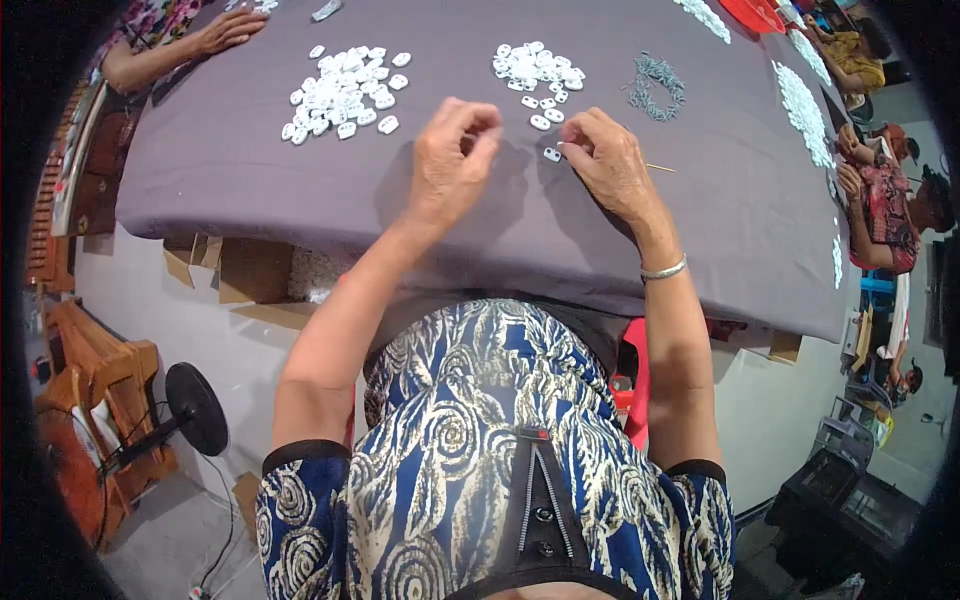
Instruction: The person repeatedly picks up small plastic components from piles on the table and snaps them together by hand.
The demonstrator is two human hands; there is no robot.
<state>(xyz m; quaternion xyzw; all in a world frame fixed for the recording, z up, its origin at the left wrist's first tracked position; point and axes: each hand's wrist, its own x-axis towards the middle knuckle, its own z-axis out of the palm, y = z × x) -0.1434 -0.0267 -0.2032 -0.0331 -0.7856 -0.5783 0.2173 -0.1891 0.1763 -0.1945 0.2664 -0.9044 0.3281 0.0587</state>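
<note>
My left hand [452, 165] is over the grey cloth with its fingers curled toward the thumb in a pinch. Whatever might be between the tips is too small to make out. The thumb and forefinger of my right hand [608, 165] are closed at the edge of a small white oval piece with holes [552, 155]. Just beyond that hand lie a few loose white pieces [541, 122] and a heap of similar ones [538, 66]. A thin yellowish stick [660, 168] shows beside my right hand, partly covered by it.
A larger heap of white oval pieces [345, 92] lies left of my hands. Small grey pins [656, 86] form a pile at right. More white pieces [803, 112] line the right side, near a red tray [752, 14]. Another person's hand [228, 32] rests at far left.
</note>
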